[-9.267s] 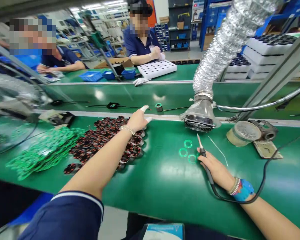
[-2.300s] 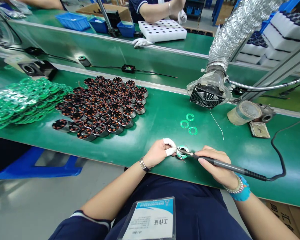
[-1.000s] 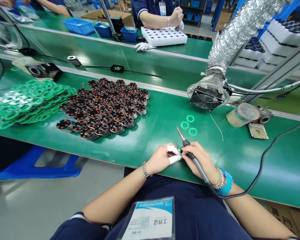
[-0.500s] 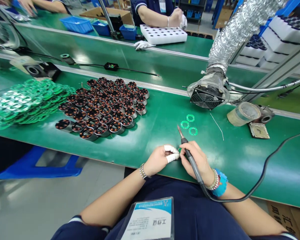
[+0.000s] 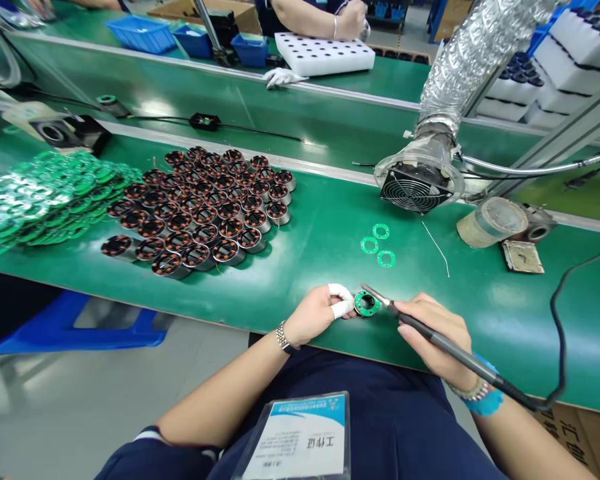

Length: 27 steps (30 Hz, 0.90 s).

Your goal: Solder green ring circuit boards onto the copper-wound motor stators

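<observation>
Between the wrapped thumb and finger of my left hand is a motor stator, gripped at its left side near the table's front edge. A green ring-shaped circuit board lies on top of it. My right hand is closed around a soldering iron, whose tip points left over the far edge of that board. Whether the tip touches the board I cannot tell. Beyond my hands, three loose ring boards lie flat on the green table.
Many stators stand grouped at left, beside piled green board panels. A fan with a foil duct hangs beyond the loose boards. Solder wire, a round container and a sponge holder are at right. A co-worker's arm is opposite.
My right hand has moved right and turned, so the iron now slants left toward the ring board. The board and stator at my left fingers have come into view.
</observation>
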Available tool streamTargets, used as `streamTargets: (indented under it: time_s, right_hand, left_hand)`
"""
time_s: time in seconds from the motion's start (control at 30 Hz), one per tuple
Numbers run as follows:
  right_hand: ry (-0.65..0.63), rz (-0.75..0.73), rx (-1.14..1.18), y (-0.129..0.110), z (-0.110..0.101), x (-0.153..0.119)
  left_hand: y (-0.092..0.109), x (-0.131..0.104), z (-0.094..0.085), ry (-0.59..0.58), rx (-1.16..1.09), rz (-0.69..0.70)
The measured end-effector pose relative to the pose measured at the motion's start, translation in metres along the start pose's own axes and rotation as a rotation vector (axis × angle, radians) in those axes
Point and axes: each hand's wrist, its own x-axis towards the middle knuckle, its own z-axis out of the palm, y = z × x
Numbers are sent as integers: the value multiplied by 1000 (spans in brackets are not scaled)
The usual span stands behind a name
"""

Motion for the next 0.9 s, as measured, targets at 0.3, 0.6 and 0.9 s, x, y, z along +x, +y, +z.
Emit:
streamTargets:
  time_s: [0.3,0.6,0.9]
  right_hand:
    - [-34,50,36,-3,1,0]
    - [-46,14,35,-3,-2,-1]
    - [-273,-14,-85,26,14,22]
  left_hand:
    - [-2,1,0,22,-35,-15]
    - [-3,1,1,36,-29,-16]
    - [-1,1,3,31,-13,-3]
